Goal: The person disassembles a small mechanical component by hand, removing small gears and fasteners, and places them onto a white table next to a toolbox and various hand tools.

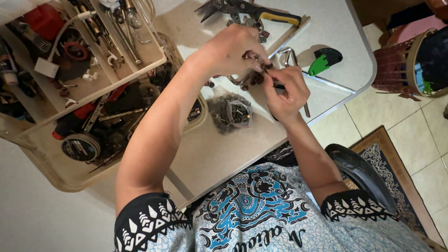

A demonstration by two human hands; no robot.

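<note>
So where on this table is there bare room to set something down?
Bare table lies between the bag of small parts and the near edge, and at the far right corner past the green-handled tool. It is crowded under both hands, left hand and right hand, around the snips, and in the tool tray.

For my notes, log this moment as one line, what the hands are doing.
left hand: pinching small metal part | right hand: pinching same part | below: clear bag of screws | table: snips, open toolbox
</note>
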